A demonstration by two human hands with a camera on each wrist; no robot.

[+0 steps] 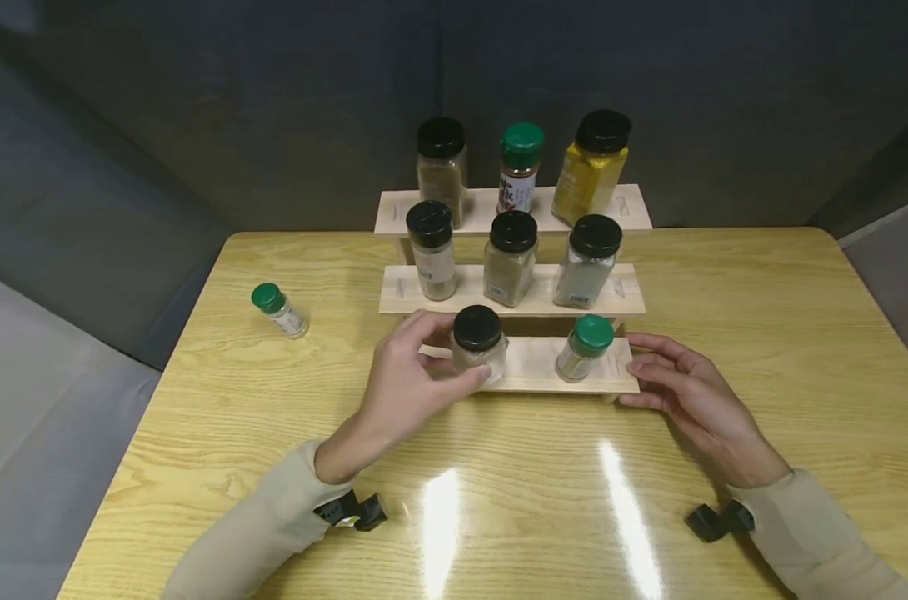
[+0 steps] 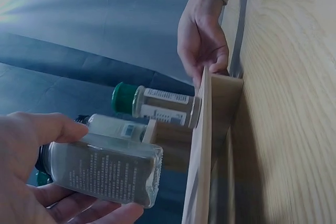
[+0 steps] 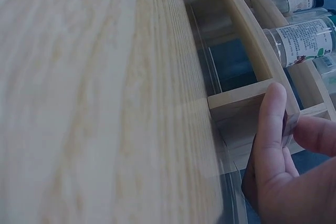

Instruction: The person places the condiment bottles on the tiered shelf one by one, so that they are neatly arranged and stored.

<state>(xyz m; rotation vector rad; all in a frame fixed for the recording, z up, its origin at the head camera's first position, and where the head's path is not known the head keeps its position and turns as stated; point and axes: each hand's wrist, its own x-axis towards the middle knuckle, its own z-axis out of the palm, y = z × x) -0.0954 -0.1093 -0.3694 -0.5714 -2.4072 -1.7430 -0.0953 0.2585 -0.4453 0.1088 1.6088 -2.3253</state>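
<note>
Our left hand [image 1: 401, 379] curls round the black-capped jar [image 1: 478, 342] — our right hand [image 1: 690, 392], at three o'clock, pinches the rack's bottom shelf [image 1: 532, 367].

The surface [image 1: 724, 467] is glossy varnished wood; the stepped rack [image 1: 619, 292] is pale matt wood; the jars [image 1: 478, 343] look clear with plastic caps.

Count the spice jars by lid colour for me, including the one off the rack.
Black lids: 6, including the jar the left hand holds on the bottom step.
Green lids: 3, including the loose jar lying on the table.
Total: 9 jars.
</note>
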